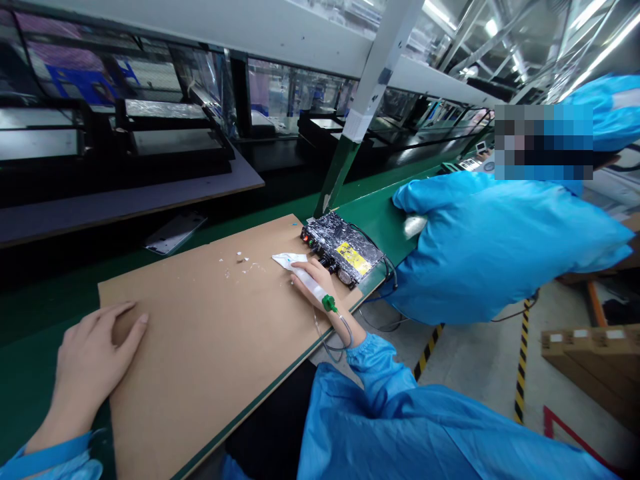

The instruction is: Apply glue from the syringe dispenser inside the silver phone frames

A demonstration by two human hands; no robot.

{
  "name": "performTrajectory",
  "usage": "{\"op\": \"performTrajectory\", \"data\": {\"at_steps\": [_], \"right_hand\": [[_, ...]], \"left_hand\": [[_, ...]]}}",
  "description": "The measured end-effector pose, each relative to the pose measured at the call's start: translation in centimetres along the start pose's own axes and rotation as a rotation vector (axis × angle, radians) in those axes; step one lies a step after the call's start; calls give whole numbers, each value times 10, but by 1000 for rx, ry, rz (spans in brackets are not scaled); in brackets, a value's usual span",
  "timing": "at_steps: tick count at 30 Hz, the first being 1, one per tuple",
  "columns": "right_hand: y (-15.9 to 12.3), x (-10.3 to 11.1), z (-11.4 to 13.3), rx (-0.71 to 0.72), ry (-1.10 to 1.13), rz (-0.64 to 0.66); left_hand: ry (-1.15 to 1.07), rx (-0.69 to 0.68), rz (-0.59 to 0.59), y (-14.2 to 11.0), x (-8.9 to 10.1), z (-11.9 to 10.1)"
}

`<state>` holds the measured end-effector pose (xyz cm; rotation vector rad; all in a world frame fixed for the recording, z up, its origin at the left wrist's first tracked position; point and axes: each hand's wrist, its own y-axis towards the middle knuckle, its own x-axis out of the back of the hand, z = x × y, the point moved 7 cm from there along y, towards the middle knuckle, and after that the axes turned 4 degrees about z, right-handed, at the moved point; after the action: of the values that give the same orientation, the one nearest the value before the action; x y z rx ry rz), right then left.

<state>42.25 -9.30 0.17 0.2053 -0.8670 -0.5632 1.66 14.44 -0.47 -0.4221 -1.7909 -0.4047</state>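
Note:
My right hand (323, 275) is closed around a dispensing syringe (315, 288) with a green cap and a thin clear tube. The syringe's front end meets a crumpled white wipe (286, 259), and its tip is hidden there. Just behind that hand sits a paint-spattered dispenser controller (345, 248) with a yellow label. My left hand (90, 350) rests over the left edge of a brown cardboard sheet (200, 353), thumb and fingers apart, holding nothing. Small white scraps (241, 257) lie on the cardboard between the hands.
A phone-like panel (175, 232) lies beyond the cardboard on the green bench. A metal post (363, 100) rises behind the controller. At the right, close by, is a co-worker in blue (500, 247). Black trays (170, 137) stand on a shelf at the back left.

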Motion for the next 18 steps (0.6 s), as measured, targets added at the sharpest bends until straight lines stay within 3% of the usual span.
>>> {"op": "performTrajectory", "data": {"at_steps": [18], "right_hand": [[0, 0, 1, 15, 16, 2]], "left_hand": [[-8, 14, 27, 0, 0, 2]]}}
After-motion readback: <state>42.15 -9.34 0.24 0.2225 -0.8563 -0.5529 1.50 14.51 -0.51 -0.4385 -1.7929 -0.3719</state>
